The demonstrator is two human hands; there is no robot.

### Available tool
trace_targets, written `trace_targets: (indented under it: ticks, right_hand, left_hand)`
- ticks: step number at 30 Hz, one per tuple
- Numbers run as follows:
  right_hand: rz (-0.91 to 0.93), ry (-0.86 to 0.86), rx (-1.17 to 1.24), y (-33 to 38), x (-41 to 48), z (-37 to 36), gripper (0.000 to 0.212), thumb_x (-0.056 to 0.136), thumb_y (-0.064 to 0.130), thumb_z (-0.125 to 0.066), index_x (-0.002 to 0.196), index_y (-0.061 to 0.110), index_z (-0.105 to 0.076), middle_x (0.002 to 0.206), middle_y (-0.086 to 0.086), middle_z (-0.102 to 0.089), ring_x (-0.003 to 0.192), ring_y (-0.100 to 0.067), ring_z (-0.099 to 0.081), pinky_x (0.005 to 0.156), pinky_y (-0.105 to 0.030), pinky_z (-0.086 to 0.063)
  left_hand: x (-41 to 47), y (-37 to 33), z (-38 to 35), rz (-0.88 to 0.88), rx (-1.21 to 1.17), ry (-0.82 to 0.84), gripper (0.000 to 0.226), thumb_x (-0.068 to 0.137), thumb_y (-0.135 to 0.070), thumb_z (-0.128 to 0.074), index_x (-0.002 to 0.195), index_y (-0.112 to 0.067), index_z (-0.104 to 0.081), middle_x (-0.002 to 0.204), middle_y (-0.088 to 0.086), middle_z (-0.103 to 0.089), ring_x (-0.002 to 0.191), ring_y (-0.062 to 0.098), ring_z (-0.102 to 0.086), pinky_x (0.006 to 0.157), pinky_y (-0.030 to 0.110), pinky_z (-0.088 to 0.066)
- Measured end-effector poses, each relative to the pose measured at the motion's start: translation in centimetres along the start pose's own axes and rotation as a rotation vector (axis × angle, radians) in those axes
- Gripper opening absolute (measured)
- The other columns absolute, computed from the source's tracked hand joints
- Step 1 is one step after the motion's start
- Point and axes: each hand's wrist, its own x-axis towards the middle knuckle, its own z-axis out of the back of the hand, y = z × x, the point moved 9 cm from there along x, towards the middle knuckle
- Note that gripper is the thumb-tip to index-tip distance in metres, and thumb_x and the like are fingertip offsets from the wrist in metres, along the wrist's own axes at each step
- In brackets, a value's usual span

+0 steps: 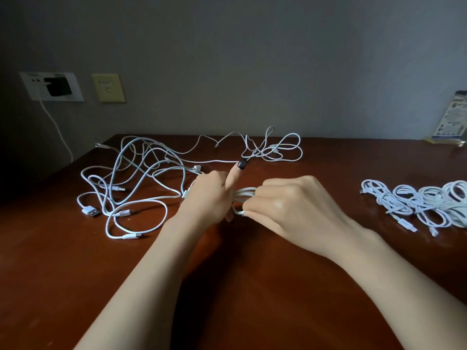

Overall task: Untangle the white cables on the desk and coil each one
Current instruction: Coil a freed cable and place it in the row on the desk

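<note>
Between my two hands runs a bundled white cable (246,194), folded into several strands above the brown desk (252,286). My left hand (208,195) grips one end of the bundle, thumb pointing up. My right hand (285,200) curls round the other end and pinches a strand near its fingertips. A tangle of loose white cables (134,178) with USB plugs lies to the left. Another small tangle (275,147) sits at the back of the desk. Several coiled cables (427,205) lie at the right edge.
On the wall at the left are a socket plate (51,87) with a black charger and a white lead hanging down, and a yellowish plate (108,88). A printed packet (452,117) stands at the far right corner. The desk's left edge runs diagonally.
</note>
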Motion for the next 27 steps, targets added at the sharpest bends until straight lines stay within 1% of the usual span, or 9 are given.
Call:
trace_targets:
  ticks: [2,4,7,12,16,18,20,25,27]
  right_hand:
    - [-0.142,0.008,0.138,-1.7,0.0,0.3,0.021,0.081,0.029,-0.058,0.067,0.022,-0.071,0.063,0.010,-0.063,0.061,-0.011,-0.059,0.049,-0.022,-0.042]
    - [-0.337,0.007,0.384,-3.5,-0.2,0.4,0.016,0.080,0.026,-0.063,0.070,0.023,-0.074,0.066,0.010,-0.067,0.061,-0.006,-0.060,0.055,-0.024,-0.047]
    - [-0.571,-0.006,0.708,-6.0,-1.0,0.3,0.019,0.079,0.009,-0.071,0.067,0.024,-0.074,0.058,0.011,-0.066,0.054,-0.003,-0.058,0.055,-0.015,-0.041]
    - [-0.661,-0.044,0.801,-7.4,-1.4,0.7,0.018,0.081,0.012,-0.072,0.064,0.018,-0.072,0.056,0.000,-0.065,0.061,-0.039,-0.056,0.057,-0.042,-0.043]
    - [-0.660,-0.005,0.891,-6.8,-1.3,0.8,0.016,0.080,0.014,-0.073,0.064,0.016,-0.072,0.053,-0.001,-0.062,0.054,-0.024,-0.050,0.052,-0.034,-0.035]
    - [-0.684,0.037,0.934,-6.6,-1.3,0.6,0.015,0.081,0.012,-0.071,0.066,0.009,-0.072,0.050,0.000,-0.059,0.045,-0.003,-0.045,0.047,-0.017,-0.032]
    - [-0.703,0.090,0.959,-6.6,-1.4,0.2,0.021,0.083,0.010,-0.069,0.062,0.011,-0.070,0.049,0.003,-0.058,0.039,-0.002,-0.041,0.046,-0.010,-0.029]
    - [-0.721,0.229,0.960,-6.0,-1.8,-1.1,0.024,0.086,0.013,-0.068,0.066,0.001,-0.071,0.053,0.000,-0.059,0.039,-0.004,-0.034,0.045,-0.012,-0.027]
    - [-0.683,0.257,0.937,-5.5,-1.6,-1.2,0.017,0.085,0.010,-0.068,0.070,0.005,-0.074,0.057,0.003,-0.064,0.047,-0.008,-0.049,0.054,-0.021,-0.040]
  left_hand:
    - [0.0,0.1,0.0,0.007,-0.068,0.003,0.062,0.100,-0.047,-0.016,0.056,-0.010,-0.040,0.044,0.001,-0.052,0.050,0.012,-0.049,0.057,0.016,-0.037]
    - [0.0,0.7,-0.2,0.078,-0.242,0.019,0.072,0.100,-0.050,-0.010,0.060,-0.003,-0.048,0.049,0.006,-0.054,0.047,0.019,-0.047,0.051,0.024,-0.036]
    - [-0.2,2.1,-2.1,0.313,-0.790,0.152,0.082,0.096,-0.062,-0.007,0.074,0.001,-0.054,0.056,0.017,-0.061,0.033,0.017,-0.035,0.039,0.015,-0.023]
    - [-0.9,1.3,-3.2,0.500,-1.294,0.247,0.063,0.095,-0.063,-0.012,0.073,-0.010,-0.038,0.043,0.008,-0.051,0.026,0.006,-0.028,0.029,0.009,-0.019]
    - [-1.4,0.6,-3.3,0.510,-1.452,0.293,0.062,0.095,-0.062,-0.016,0.074,-0.010,-0.042,0.051,0.007,-0.056,0.030,0.005,-0.029,0.030,0.012,-0.019]
    - [-1.3,0.6,-3.4,0.500,-1.461,0.297,0.063,0.095,-0.062,-0.019,0.074,-0.008,-0.043,0.057,0.006,-0.052,0.032,0.005,-0.029,0.031,0.012,-0.021]
    - [-1.3,0.6,-3.4,0.482,-1.398,0.275,0.060,0.095,-0.060,-0.022,0.075,-0.008,-0.042,0.056,0.006,-0.051,0.032,0.006,-0.030,0.031,0.012,-0.023]
    - [-1.1,1.3,-3.1,0.373,-0.874,0.132,0.053,0.095,-0.057,-0.035,0.080,-0.007,-0.047,0.050,0.004,-0.052,0.035,0.010,-0.038,0.035,0.015,-0.029]
    - [-0.9,1.2,-2.3,0.276,-0.613,0.041,0.048,0.093,-0.052,-0.045,0.074,-0.008,-0.048,0.050,0.000,-0.049,0.036,0.011,-0.037,0.034,0.015,-0.028]
